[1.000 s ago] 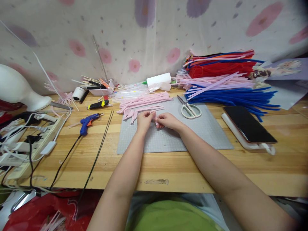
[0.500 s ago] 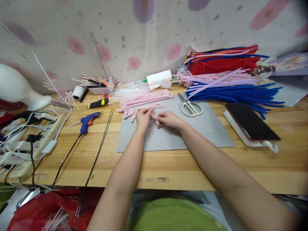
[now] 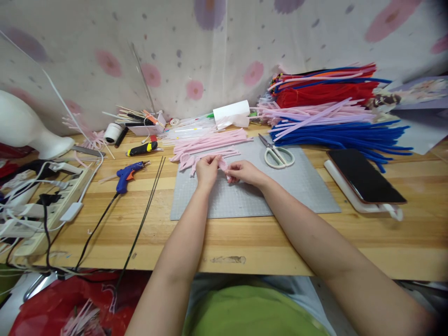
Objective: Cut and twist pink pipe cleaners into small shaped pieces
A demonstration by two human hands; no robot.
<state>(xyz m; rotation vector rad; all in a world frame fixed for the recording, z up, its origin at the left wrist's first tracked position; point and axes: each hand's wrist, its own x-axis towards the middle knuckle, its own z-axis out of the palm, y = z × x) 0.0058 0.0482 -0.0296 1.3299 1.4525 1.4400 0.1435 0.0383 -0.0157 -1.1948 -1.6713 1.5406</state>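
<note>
1. Wooden worktable (image 3: 245,245) before a flower-printed sheet (image 3: 122,28); a gray cutting mat (image 3: 304,191) occupies the center of the frame.
2. Left hand (image 3: 207,171), at center: thumb and fingertips pinch the upper part of a pink chenille piece (image 3: 222,164).
3. Right hand (image 3: 245,172), just beside it: thumb and forefinger grip the piece's lower end, above the mat.
4. Apparent progress: shaped pink pieces (image 3: 185,162), left of center, look already formed; the held piece seems partway through shaping. Straight pink chenille stems (image 3: 210,142), behind, appear unworked.
5. Scissors (image 3: 279,157), right of center, and a hot-glue gun (image 3: 124,177), left of the frame, lie unheld.
6. Compared with one second earlier, both hands keep nearly the same place; the held piece shows more openly between them, and the view has shifted slightly.
</note>
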